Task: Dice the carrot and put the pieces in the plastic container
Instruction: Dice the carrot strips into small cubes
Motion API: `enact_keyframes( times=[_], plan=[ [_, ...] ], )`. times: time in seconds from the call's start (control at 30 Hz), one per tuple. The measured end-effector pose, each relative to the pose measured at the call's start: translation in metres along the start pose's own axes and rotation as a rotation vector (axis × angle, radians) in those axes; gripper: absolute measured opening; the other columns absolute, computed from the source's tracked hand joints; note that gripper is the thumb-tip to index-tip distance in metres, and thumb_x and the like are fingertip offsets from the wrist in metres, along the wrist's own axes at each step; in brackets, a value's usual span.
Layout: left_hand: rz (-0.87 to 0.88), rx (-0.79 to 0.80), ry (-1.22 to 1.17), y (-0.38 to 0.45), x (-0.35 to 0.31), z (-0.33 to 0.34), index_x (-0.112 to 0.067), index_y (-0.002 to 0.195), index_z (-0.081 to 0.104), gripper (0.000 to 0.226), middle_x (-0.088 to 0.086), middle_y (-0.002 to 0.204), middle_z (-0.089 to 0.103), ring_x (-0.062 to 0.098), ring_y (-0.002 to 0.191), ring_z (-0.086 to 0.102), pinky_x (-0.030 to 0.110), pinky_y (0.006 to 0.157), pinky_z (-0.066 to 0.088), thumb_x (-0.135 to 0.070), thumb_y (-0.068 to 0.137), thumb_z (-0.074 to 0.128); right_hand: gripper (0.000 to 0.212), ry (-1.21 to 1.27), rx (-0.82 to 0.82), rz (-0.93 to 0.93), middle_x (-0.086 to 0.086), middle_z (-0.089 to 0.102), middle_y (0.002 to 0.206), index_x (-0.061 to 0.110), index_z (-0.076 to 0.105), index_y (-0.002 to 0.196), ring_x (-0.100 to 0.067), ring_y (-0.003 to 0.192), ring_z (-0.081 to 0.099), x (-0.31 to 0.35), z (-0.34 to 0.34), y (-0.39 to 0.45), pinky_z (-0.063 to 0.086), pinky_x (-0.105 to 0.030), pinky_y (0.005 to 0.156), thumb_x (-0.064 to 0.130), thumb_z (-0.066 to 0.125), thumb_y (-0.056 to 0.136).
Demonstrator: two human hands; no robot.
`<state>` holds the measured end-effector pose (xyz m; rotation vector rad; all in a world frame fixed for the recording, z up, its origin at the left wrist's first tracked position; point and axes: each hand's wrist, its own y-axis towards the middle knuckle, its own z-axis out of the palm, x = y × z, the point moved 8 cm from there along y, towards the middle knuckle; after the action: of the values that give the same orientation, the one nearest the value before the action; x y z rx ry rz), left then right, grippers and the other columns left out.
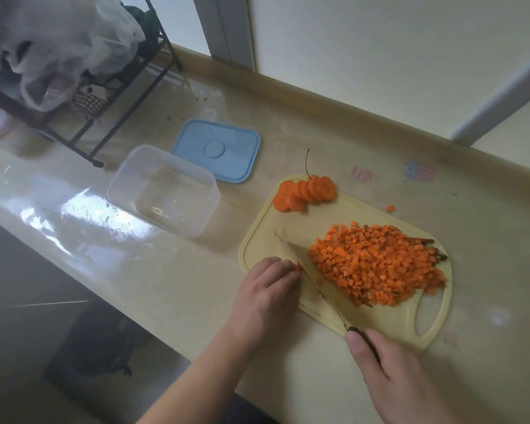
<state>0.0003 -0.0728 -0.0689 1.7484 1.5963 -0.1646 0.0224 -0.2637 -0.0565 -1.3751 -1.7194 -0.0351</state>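
A knife is being gripped by the right hand, its blade running far-left beside the diced carrot; a carrot remnant is being pinched by the nearer left hand.

a glossy beige counter runs along a pale wall with a raised lip at its back, window light glaring off its surface, while a dark metal rack draped with crumpled plastic bags stands at its far left end.
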Motion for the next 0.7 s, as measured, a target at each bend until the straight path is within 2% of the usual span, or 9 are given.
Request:
enact_keyframes(
  times=[0.1,0.27,0.4,0.43,0.5,0.57,0.63,0.7],
  plan=[
    [-0.006,0.015,-0.015,-0.001,0.001,0.0,-0.001,0.1,0.075,0.012,0.009,0.104,0.07,0.028,0.093,0.063,0.033,0.083,0.053,-0.007,0.091,0.07,0.098,-0.007,0.022,0.011,0.006,0.061,0.075,0.014,0.046,0.07,-0.007,0.062,0.057,0.0,-0.002,-0.001,0.04,-0.024,0.06,0.101,0.004,0.054],
    [0.005,0.04,-0.009,0.0,0.002,0.003,0.0,0.1,0.075,0.012,0.01,0.105,0.07,0.03,0.092,0.063,0.035,0.08,0.052,-0.001,0.088,0.074,0.098,-0.017,0.044,0.022,0.013,0.062,0.077,0.015,0.048,0.069,-0.005,0.068,0.058,-0.003,-0.005,-0.003,0.043,-0.021,0.062,0.1,0.003,0.054],
    [0.026,0.047,-0.003,0.002,0.0,0.002,-0.001,0.101,0.075,0.014,0.008,0.108,0.07,0.029,0.093,0.063,0.034,0.082,0.053,0.0,0.087,0.075,0.09,-0.036,0.027,0.015,0.0,0.067,0.079,0.012,0.061,0.082,-0.003,0.083,0.058,-0.007,-0.005,-0.003,0.046,-0.024,0.071,0.086,0.01,0.07],
    [0.03,0.047,-0.001,0.002,0.0,0.001,-0.001,0.1,0.075,0.013,0.009,0.109,0.07,0.029,0.093,0.063,0.034,0.082,0.053,-0.001,0.087,0.075,0.093,-0.048,0.029,0.023,-0.002,0.068,0.081,0.012,0.062,0.085,-0.004,0.086,0.058,-0.007,-0.003,-0.002,0.046,-0.026,0.072,0.086,0.008,0.069],
    [0.038,0.04,-0.008,0.001,0.0,0.001,-0.001,0.1,0.075,0.011,0.009,0.109,0.07,0.03,0.093,0.064,0.034,0.083,0.054,-0.003,0.09,0.072,0.098,-0.078,0.023,-0.019,0.0,0.066,0.074,0.019,0.058,0.08,-0.009,0.079,0.061,-0.001,0.003,0.005,0.045,-0.031,0.071,0.094,-0.003,0.063],
    [0.029,0.036,-0.031,0.001,0.001,0.0,-0.001,0.102,0.075,0.014,0.01,0.109,0.07,0.031,0.093,0.065,0.034,0.083,0.054,-0.009,0.096,0.065,0.088,-0.098,0.016,-0.094,0.004,0.06,0.066,0.025,0.051,0.072,-0.012,0.073,0.06,0.008,0.009,0.016,0.043,-0.034,0.067,0.093,-0.005,0.065],
    [0.014,0.036,-0.034,0.0,0.003,-0.001,0.0,0.102,0.075,0.019,0.011,0.105,0.07,0.031,0.094,0.066,0.035,0.082,0.055,-0.013,0.1,0.061,0.077,-0.08,-0.008,-0.132,0.007,0.058,0.064,0.025,0.05,0.07,-0.011,0.071,0.059,0.016,0.009,0.026,0.04,-0.034,0.065,0.086,0.003,0.075],
    [0.011,0.034,-0.016,-0.002,0.003,-0.002,0.001,0.1,0.075,0.015,0.011,0.102,0.069,0.031,0.094,0.066,0.036,0.081,0.055,-0.009,0.096,0.065,0.065,-0.039,-0.016,-0.126,0.007,0.059,0.064,0.024,0.051,0.068,-0.009,0.069,0.058,0.018,0.006,0.028,0.037,-0.032,0.062,0.076,0.015,0.085]
  ],
)
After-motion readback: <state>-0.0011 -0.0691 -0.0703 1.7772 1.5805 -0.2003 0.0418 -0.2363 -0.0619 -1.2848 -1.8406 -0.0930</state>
